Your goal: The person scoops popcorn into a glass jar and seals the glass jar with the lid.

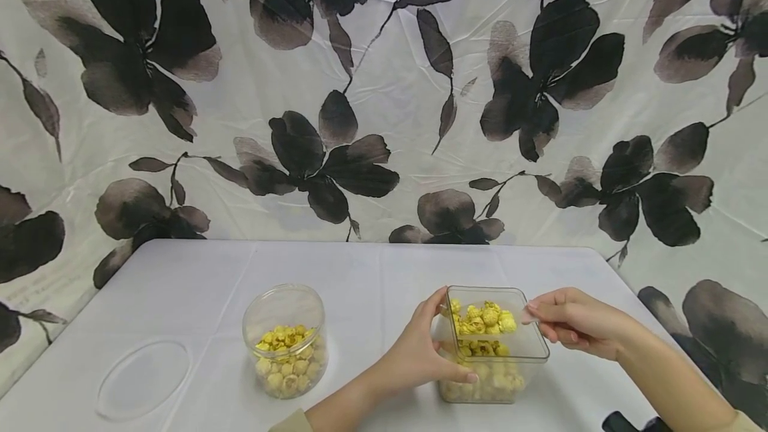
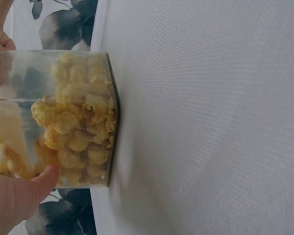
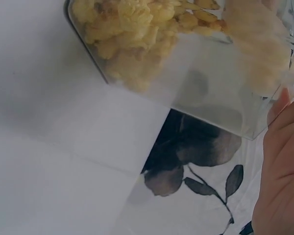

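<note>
A square clear plastic box point(image 1: 503, 379) holds yellow popcorn point(image 1: 483, 317) in its lower part. My left hand point(image 1: 417, 352) grips the box from the left, its thumb across the front wall and its fingers round the far side. My right hand point(image 1: 585, 320) pinches the right rim with thumb and forefinger, the other fingers curled under. A pale translucent strip point(image 1: 489, 337) crosses the box behind the front rim. In the left wrist view, the thumb point(image 2: 46, 183) presses the wall near the popcorn pieces point(image 2: 71, 132). In the right wrist view, part of the right hand point(image 3: 284, 161) shows beside the top corner.
A round clear jar point(image 1: 289, 345) of popcorn stands open to the left. Further left, a clear round lid point(image 1: 144, 379) lies flat on the white table point(image 1: 360, 285). A black object point(image 1: 630, 423) shows at the bottom right. Behind the table hangs a floral cloth point(image 1: 420, 85).
</note>
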`<control>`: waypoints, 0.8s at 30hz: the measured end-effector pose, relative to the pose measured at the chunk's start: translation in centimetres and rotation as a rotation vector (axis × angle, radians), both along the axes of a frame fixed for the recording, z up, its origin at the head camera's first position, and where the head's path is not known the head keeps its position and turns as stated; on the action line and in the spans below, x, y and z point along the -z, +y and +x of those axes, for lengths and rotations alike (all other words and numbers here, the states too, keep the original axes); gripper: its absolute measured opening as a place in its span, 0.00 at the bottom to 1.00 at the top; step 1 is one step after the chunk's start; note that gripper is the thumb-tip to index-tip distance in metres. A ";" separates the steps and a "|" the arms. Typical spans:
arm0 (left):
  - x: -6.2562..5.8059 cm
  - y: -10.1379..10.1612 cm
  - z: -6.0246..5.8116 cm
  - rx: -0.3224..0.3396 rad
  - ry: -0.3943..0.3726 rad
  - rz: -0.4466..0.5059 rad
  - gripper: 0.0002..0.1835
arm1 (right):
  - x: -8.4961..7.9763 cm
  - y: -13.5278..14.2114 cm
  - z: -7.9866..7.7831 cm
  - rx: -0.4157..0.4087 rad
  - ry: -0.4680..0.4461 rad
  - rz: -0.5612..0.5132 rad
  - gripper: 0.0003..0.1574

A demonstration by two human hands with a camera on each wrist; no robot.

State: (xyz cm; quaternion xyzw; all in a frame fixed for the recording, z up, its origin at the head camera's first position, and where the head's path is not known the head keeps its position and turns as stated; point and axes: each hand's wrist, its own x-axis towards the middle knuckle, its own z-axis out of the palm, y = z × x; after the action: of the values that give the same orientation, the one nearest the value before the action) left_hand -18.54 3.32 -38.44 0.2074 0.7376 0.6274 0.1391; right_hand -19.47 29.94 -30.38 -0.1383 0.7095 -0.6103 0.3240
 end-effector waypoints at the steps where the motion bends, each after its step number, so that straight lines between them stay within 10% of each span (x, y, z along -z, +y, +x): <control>1: 0.0 0.0 0.0 -0.002 0.001 -0.001 0.62 | 0.0 -0.1 -0.1 0.006 0.007 0.009 0.16; 24: 0.2 -0.2 0.1 0.008 0.034 -0.014 0.62 | 0.1 0.2 -0.8 -0.021 0.003 -0.009 0.17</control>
State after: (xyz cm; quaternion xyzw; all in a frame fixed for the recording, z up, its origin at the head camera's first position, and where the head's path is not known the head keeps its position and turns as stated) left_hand -18.48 3.12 -38.62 0.2201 0.7434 0.6179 0.1306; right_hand -20.28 30.14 -30.50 -0.1482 0.7059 -0.6097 0.3287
